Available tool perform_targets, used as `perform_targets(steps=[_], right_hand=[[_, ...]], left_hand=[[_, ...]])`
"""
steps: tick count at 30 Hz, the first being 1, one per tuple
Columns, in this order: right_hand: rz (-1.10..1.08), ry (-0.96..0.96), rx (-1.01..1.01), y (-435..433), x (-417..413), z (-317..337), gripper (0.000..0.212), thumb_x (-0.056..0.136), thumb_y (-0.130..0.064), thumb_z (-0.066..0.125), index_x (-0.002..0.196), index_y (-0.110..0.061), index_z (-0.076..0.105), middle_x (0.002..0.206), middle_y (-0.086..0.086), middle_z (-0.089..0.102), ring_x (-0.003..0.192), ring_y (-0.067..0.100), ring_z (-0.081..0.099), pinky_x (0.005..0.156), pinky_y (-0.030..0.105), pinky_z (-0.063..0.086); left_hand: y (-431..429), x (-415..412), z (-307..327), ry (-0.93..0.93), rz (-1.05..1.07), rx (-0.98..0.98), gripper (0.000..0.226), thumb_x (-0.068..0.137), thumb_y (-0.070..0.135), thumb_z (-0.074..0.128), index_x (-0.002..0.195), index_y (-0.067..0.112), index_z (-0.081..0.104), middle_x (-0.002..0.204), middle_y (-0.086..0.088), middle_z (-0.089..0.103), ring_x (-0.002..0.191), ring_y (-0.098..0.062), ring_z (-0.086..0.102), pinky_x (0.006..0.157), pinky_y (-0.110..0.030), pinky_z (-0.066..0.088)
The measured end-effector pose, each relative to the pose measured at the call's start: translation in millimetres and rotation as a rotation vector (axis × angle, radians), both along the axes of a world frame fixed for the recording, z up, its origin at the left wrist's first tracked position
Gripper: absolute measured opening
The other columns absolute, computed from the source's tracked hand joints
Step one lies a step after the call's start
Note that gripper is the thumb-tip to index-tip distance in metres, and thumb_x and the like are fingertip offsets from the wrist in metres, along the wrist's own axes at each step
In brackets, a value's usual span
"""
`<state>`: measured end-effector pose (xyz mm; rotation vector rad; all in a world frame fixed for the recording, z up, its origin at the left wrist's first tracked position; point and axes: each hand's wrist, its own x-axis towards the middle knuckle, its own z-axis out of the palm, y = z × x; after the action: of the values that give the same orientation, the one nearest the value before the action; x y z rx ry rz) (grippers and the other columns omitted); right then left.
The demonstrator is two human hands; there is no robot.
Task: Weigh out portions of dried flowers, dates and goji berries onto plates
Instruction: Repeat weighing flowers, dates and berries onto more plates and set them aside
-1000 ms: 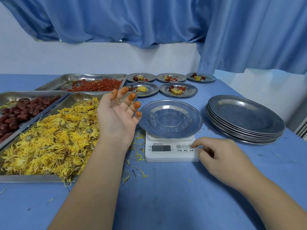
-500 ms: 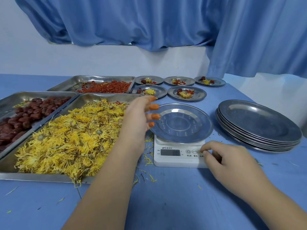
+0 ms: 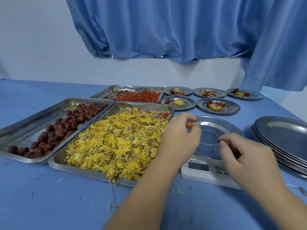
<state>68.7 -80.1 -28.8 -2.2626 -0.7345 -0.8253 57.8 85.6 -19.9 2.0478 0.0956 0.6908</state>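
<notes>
A table [image 3: 41, 205] covered in blue cloth carries three rectangular steel trays: yellow dried flowers [image 3: 116, 143] nearest, dark red dates [image 3: 54, 130] to its left, orange-red goji berries [image 3: 137, 96] behind. Five small filled steel plates [image 3: 217, 106] sit at the back, a white digital scale [image 3: 204, 171] toward the right, a stack of empty steel plates [image 3: 282, 140] beside it, and stray petals lie scattered.

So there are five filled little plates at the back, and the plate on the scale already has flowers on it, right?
Not quite. The head view shows the plate on the scale bare, with nothing on it. The five filled plates at the back are right.
</notes>
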Motion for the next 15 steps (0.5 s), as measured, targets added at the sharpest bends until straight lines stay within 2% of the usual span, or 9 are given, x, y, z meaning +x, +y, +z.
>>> perform_targets(steps=[2,4,6,8,10,13,15], right_hand=[[0.027,0.01,0.02,-2,-1,-2,0.009,0.079,-0.014,0.064,0.079,-0.022,0.066,0.051,-0.011,0.055,0.046,0.013,0.048,0.048,0.032,0.043],[0.056,0.028,0.037,-2,-1,-1,0.008,0.08,-0.018,0.06,0.08,-0.025,0.064,0.05,-0.011,0.055,0.054,0.017,0.049,0.05,0.03,0.039],[0.075,0.046,0.032,-1,0,0,0.009,0.082,-0.018,0.059,0.08,-0.026,0.063,0.048,-0.01,0.053,0.048,0.016,0.048,0.047,0.034,0.042],[0.092,0.073,0.013,1,-2,0,0.01,0.083,-0.019,0.057,0.079,-0.028,0.061,0.045,-0.01,0.049,0.05,0.015,0.049,0.045,0.032,0.042],[0.105,0.098,-0.007,3,-4,0,0.009,0.084,-0.024,0.054,0.079,-0.029,0.059,0.044,-0.009,0.047,0.06,0.014,0.05,0.043,0.032,0.04],[0.117,0.119,-0.055,7,-5,0,0.009,0.085,-0.026,0.052,0.079,-0.03,0.057,0.044,-0.009,0.047,0.046,0.014,0.047,0.042,0.031,0.039],[0.105,0.115,-0.088,8,-5,0,0.008,0.084,-0.024,0.055,0.077,-0.029,0.057,0.045,-0.007,0.049,0.043,0.013,0.048,0.042,0.033,0.039]], left_hand=[[3,0,6,-0.03,0.012,0.028,0.017,0.088,0.032,0.054,0.104,0.034,0.057,0.097,0.013,0.056,0.078,-0.003,0.056,0.064,-0.022,0.042],[11,-2,19,-0.051,0.025,0.084,0.017,0.089,0.03,0.054,0.105,0.031,0.059,0.097,0.013,0.058,0.079,-0.002,0.055,0.067,-0.023,0.044],[27,-2,35,-0.037,0.046,0.221,0.017,0.089,0.03,0.054,0.104,0.029,0.062,0.096,0.014,0.059,0.081,0.0,0.055,0.071,-0.024,0.047],[50,-3,54,0.012,0.083,0.374,0.014,0.09,0.031,0.054,0.1,0.029,0.064,0.095,0.015,0.061,0.082,0.002,0.056,0.073,-0.025,0.049],[75,-1,73,0.085,0.106,0.426,0.012,0.092,0.032,0.053,0.098,0.03,0.063,0.092,0.016,0.063,0.076,0.002,0.057,0.065,-0.023,0.047],[120,7,95,0.213,0.147,0.449,0.012,0.094,0.032,0.052,0.096,0.027,0.064,0.094,0.014,0.062,0.076,-0.003,0.057,0.058,-0.019,0.038],[151,15,103,0.297,0.226,0.501,0.016,0.094,0.032,0.052,0.098,0.024,0.066,0.1,0.008,0.063,0.087,-0.012,0.058,0.066,-0.024,0.04]])
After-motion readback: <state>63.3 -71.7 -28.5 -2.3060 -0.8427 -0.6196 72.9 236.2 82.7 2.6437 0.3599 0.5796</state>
